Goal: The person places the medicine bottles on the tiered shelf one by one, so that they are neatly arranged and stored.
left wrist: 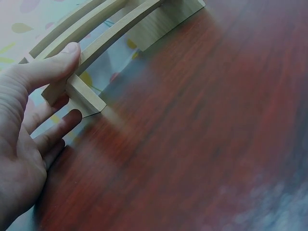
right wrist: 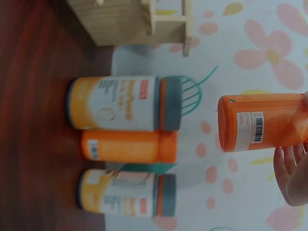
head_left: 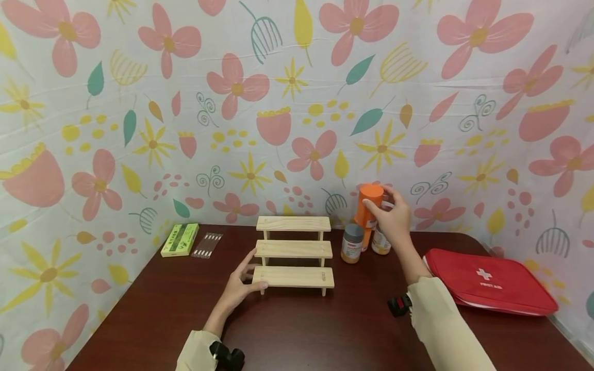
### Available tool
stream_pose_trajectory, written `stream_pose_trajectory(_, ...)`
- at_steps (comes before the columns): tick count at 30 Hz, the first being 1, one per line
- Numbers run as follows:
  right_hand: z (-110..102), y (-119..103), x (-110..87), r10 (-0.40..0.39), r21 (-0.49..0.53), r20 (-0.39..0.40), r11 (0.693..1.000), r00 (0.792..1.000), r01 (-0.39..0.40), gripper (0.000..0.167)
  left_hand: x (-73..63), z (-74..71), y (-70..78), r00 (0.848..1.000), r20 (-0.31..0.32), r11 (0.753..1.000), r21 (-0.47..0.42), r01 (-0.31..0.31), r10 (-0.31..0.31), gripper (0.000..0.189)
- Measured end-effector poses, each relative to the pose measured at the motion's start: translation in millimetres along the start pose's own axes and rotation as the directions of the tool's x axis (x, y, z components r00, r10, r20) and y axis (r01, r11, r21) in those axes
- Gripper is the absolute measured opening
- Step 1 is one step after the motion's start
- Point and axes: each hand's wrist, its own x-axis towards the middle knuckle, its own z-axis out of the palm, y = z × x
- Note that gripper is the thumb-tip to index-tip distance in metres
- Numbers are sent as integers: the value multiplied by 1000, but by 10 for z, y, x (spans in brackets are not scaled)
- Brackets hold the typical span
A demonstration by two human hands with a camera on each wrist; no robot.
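A three-tier wooden step rack (head_left: 294, 250) stands near the middle of the table. My left hand (head_left: 235, 289) grips its left end, the thumb on the lowest step and the other fingers at the side and below, as the left wrist view shows. My right hand (head_left: 395, 216) holds an orange bottle (right wrist: 262, 122) by its upper part, raised above the other bottles. Below it stand two grey-capped bottles with white and yellow labels, a nearer one (head_left: 352, 246) and another (head_left: 381, 243). Between them is a second, upright orange bottle (right wrist: 127, 146).
A red first aid pouch (head_left: 492, 283) lies at the right, close to my right forearm. At the back left are a green-yellow box (head_left: 180, 240) and a clear packet of swabs (head_left: 207, 245). A flowered cloth (head_left: 297, 113) hangs behind the dark table (head_left: 297, 335).
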Motion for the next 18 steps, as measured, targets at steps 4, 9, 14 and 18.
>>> stream_pose_trajectory(4,83,-139,48,-18,26,16,1000,1000,18,61,3,-9,-9,1000,3,1000,2,8,-8,90)
stream_pose_trajectory(9,192,-248,95,-31,69,68,997,997,26,64,4,-9,-9,1000,-2,1000,-2,22,-22,89)
stream_pose_trajectory(14,293,-354,130,-49,102,89,994,995,40,64,3,-6,-1,1000,2,999,-12,30,-30,89)
stream_pose_trajectory(18,394,-452,150,-51,134,96,990,994,38,63,5,-11,5,999,4,999,-23,33,-32,89)
